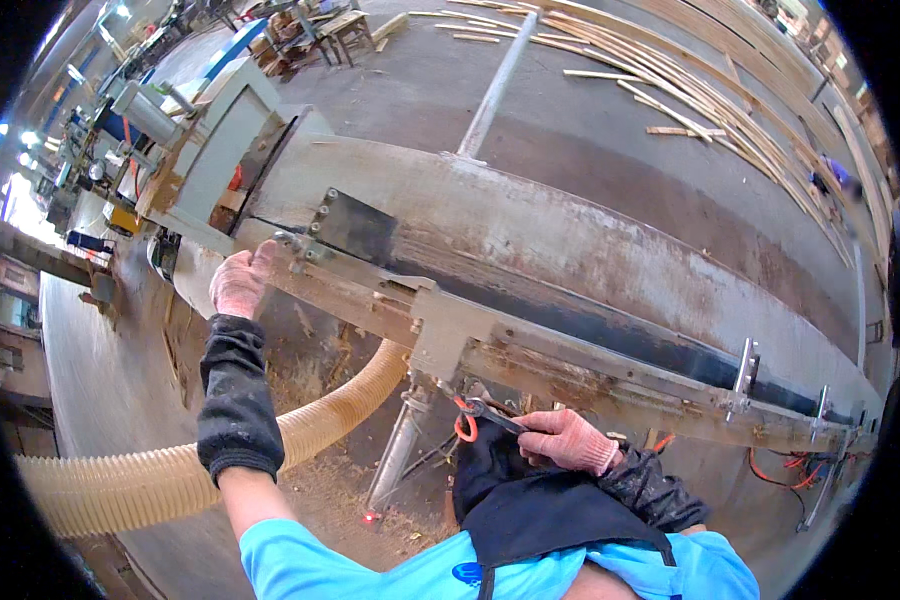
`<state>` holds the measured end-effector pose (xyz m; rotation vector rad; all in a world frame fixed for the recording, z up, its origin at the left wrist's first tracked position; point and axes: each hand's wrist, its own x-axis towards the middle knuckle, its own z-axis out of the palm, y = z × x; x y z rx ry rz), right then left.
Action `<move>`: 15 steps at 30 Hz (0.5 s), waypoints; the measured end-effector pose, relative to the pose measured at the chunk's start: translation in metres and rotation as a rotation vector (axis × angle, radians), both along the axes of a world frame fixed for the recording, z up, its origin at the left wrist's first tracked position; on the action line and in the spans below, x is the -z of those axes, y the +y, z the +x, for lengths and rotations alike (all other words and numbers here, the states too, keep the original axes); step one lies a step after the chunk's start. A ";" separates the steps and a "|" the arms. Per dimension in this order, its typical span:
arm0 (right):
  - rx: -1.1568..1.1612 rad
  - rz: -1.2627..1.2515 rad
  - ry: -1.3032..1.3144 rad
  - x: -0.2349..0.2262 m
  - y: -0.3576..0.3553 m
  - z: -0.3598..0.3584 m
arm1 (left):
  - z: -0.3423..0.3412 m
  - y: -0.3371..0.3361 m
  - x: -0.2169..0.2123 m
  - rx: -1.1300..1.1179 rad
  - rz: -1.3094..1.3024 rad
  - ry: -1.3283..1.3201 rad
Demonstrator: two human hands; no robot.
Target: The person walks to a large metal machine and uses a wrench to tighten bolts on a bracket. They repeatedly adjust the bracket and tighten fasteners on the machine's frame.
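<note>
My left hand (240,283), in a pale work glove, is at the near left end of a long machine bed (450,190). Its fingers are closed at the bolts and metal fittings (295,245) there; what they pinch is too small to make out. Lower and to the right, my gloved right hand (568,440) grips a dark wrench (498,416) by its handle, before my dark apron (540,505). The wrench's head points left, beside an orange loop (465,428) under the machine's side rail (560,375). A metal bracket (450,330) crosses the rail between my hands.
A ribbed hose (340,410) curves under the rail at the left, near a slanted metal leg (395,455). Sawdust and scraps lie on the floor below. Clamps (743,378) stand along the bed's right part. Long wooden strips (670,85) are spread on the far floor.
</note>
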<state>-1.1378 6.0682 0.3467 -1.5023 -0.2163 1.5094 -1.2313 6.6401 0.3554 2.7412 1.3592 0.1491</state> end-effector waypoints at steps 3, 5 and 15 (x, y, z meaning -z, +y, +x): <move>-0.004 -0.019 0.040 0.004 -0.021 -0.002 | 0.000 0.001 -0.002 0.002 0.010 -0.006; -0.052 0.006 0.020 0.013 -0.031 -0.003 | -0.008 -0.001 -0.004 0.021 0.011 -0.022; -0.069 0.110 -0.080 0.001 -0.021 0.032 | -0.012 -0.082 0.019 -0.158 -0.109 -0.186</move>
